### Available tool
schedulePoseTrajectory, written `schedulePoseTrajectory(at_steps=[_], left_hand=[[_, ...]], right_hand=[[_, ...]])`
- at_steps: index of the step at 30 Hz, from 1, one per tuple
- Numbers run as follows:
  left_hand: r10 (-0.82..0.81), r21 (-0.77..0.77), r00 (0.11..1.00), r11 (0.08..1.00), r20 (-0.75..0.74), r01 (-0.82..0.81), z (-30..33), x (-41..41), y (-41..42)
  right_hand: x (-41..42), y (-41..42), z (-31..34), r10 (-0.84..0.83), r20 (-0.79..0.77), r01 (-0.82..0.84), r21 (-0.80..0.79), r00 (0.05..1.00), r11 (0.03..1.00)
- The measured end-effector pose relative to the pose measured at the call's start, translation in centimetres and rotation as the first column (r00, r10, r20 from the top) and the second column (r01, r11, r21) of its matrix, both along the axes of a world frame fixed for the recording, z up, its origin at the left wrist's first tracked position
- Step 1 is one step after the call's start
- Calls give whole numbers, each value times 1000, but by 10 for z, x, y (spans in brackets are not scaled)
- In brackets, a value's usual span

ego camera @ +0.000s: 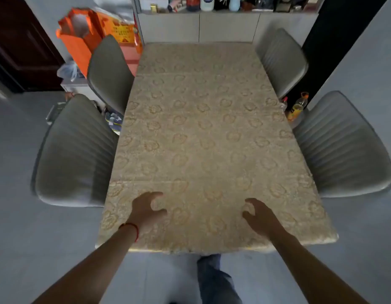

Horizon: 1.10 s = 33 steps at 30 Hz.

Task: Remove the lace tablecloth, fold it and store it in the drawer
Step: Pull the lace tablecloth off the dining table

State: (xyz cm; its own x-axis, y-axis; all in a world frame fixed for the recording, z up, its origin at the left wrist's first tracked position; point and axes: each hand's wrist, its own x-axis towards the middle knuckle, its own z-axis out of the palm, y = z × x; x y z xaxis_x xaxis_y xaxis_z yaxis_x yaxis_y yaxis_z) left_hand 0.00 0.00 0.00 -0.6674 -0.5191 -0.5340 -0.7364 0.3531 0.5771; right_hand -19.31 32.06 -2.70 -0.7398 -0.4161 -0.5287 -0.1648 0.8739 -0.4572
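**Both hands poised at the near edge of the cloth**

The lace tablecloth (203,137) lay spread flat across the whole surface, cream with a golden flower pattern, its near hem draped just over the front edge. Faint crease lines ran across it near the far end and again close to the person. The left hand (146,210) was low over the cloth near the front left corner, fingers curled like a claw, thumb apart, nothing pinched between them; a red string bracelet (133,229) circled that wrist. The right hand (259,218) mirrored it toward the front right, fingers bent and spread, also gripping nothing. Whether the fingertips actually touched the lace could not be told. Four grey chairs flanked the surface, two per side, the near left chair (74,154) tucked close against the cloth's edge. An orange bag (80,42) stood beyond the far left chair, and bottles (297,106) sat on the floor between the two right-hand chairs.
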Motion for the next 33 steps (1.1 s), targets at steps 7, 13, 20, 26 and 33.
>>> schedulePoseTrajectory(at_steps=[7, 13, 20, 26, 33], left_hand=[[391, -78, 814, 914, 430, -398, -39, -62, -27], [563, -196, 731, 824, 384, -532, -59, -125, 23], [546, -22, 830, 836, 113, -548, -38, -203, 70], [392, 149, 918, 913, -61, -380, -8, -286, 70], [269, 219, 935, 951, -230, -219, 14, -236, 125]], right_hand=[[-105, 5, -29, -425, -17, 416, 240, 905, 877], [-86, -41, -40, -440, -22, 441, 66, 898, 895], [-72, -113, -30, -131, 91, 146, -194, 987, 970], [-69, -125, 14, 1, 204, 88, -428, 979, 900], [-191, -131, 37, -302, 358, 447, -447, 883, 775]])
